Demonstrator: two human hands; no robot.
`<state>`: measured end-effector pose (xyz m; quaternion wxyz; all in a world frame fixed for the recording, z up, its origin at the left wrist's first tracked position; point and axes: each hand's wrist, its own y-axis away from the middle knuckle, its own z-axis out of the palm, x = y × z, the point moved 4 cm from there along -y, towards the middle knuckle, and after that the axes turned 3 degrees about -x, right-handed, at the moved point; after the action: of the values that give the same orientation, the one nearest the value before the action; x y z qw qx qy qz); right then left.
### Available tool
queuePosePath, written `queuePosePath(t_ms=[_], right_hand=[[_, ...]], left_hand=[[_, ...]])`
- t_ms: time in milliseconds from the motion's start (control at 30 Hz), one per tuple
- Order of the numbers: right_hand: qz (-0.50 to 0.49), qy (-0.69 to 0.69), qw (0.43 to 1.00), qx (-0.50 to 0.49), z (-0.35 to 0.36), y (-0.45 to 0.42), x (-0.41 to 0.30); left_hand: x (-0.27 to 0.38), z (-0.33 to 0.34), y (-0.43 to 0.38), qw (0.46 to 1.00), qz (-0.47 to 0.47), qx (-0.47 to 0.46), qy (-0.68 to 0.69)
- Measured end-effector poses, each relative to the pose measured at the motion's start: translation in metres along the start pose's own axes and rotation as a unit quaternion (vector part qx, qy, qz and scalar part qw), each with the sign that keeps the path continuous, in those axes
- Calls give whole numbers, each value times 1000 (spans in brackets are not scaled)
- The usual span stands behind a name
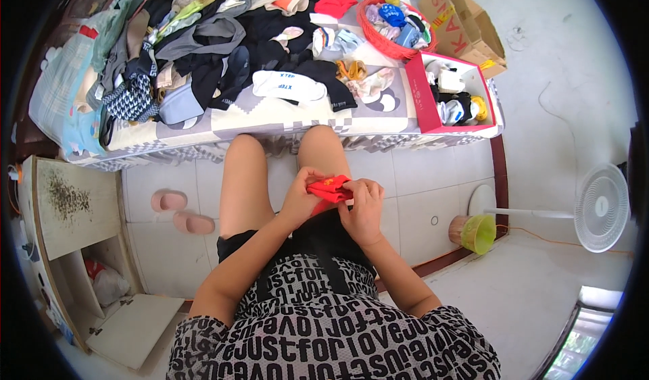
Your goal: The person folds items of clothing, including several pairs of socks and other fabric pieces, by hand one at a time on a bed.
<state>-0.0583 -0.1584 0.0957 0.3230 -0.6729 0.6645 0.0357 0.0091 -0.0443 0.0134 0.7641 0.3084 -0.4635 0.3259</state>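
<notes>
A folded red sock (332, 189) is held over my lap between my two hands. My left hand (303, 193) grips its left end, while the fingers of my right hand (364, 205) pinch its right edge. In front of my knees, white socks with blue lettering (289, 87) lie near the front of the bed, beside black socks (329, 83). Another red cloth item (334, 6) rests farther back. Rolled socks fill a red woven basket (363, 23) and a red-edged box (423, 96) at the right.
Piled clothes (203, 38) cover the bed's left part. A cardboard box (454, 25) stands beyond the basket. On the floor are pink slippers (169, 200) at left and a green-lined bin (476, 233) near a white fan (601, 207) at right. An open cabinet (76, 207) stands at far left.
</notes>
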Motion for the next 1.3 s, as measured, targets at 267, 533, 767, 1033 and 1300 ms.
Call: queuePosePath(t_ms=[267, 533, 767, 1033, 1300], right_hand=[[-57, 34, 992, -108, 2, -5, -13], [5, 44, 995, -90, 17, 5, 27], [251, -595, 744, -170, 21, 12, 42], [289, -677, 618, -277, 31, 23, 21], [303, -544, 730, -281, 35, 20, 21]], left_hand=[[0, -6, 3, 999, -30, 43, -3], [26, 2, 7, 980, -61, -87, 168], [34, -27, 5, 982, -115, -152, 11], [41, -1, 19, 950, -150, -246, 123], [21, -19, 9, 983, -106, -127, 76]])
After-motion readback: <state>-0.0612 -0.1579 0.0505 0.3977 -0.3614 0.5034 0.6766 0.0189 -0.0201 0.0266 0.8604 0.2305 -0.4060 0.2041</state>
